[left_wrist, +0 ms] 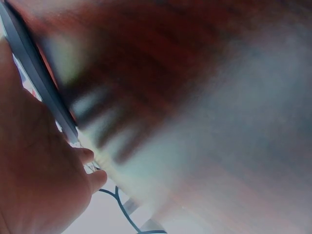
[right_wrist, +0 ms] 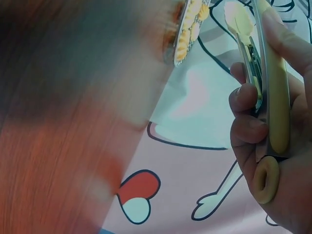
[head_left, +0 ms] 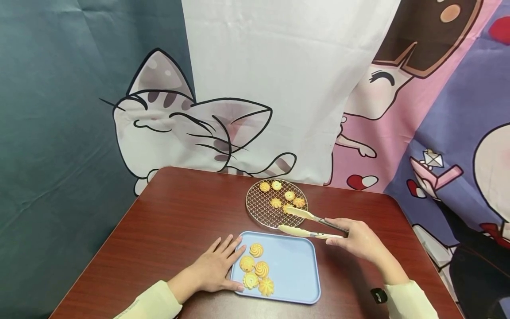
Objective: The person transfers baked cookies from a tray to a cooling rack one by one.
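My right hand [head_left: 358, 241] grips a pair of cream-tipped metal tongs [head_left: 300, 213], its fingers curled round the handles in the right wrist view. The tong arms stand apart; one tip is at a cookie [head_left: 286, 208] on the round wire rack [head_left: 259, 212], the other near the rack's front edge. Several piped cookies [head_left: 289, 195] lie on the rack. My left hand [head_left: 217, 268] rests with fingers spread against the left edge of a blue tray [head_left: 295, 270]. Several cookies [head_left: 261, 269] sit in the tray's left half.
Tray and rack are on a dark red-brown wooden table [head_left: 171, 212], the rack behind the tray. A printed cartoon curtain [head_left: 259, 66] hangs along the table's far edge. A small black object [head_left: 378, 295] shows beside the right sleeve.
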### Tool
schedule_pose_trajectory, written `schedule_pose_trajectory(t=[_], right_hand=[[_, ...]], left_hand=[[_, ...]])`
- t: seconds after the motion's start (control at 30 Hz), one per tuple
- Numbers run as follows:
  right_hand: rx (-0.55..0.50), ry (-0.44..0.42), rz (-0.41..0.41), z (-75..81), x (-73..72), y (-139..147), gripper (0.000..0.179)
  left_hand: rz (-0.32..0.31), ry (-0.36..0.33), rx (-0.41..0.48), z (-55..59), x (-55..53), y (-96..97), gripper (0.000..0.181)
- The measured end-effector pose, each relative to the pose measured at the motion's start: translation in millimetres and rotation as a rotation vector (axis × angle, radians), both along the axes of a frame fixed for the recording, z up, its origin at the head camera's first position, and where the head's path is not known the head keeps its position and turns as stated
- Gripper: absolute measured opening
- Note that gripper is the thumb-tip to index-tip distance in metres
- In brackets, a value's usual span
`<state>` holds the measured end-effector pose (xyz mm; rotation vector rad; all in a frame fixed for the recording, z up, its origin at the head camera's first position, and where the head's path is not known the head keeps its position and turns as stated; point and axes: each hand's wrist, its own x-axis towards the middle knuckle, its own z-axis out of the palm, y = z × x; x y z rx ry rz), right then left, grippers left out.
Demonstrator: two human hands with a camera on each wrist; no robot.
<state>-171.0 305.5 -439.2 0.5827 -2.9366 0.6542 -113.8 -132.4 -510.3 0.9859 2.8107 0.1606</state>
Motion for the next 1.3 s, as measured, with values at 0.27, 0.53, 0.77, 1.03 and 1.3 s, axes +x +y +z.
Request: schedule_pose_trajectory(t=[0.27,0.53,0.77,1.03,1.3], right_hand=[[-0.003,0.029,0.039,-2.2,11.0,-11.3,0.062],[-0.018,0.036,0.055,-9.2,20.4,-23.1,0.061],[-0.033,0.008,0.07,-17.0,25.8,-30.0,0.063],[-0.057,0.028,0.118,-21.8,27.6,-35.5,0.063],[-0.068,0.051,0.183,-27.4,26.9,-41.2,0.062]], left_hand=[[0.0,0.0,-0.003,-0.2,-0.6,-0.2,0.106],[-0.013,0.014,0.017,-0.9,0.3,-0.5,0.105],[-0.01,0.011,0.011,-0.9,0.2,-1.0,0.105],[-0.016,0.022,0.031,-3.2,-0.8,-1.7,0.106],[-0.01,-0.005,0.015,-0.8,-0.6,-0.5,0.105]])
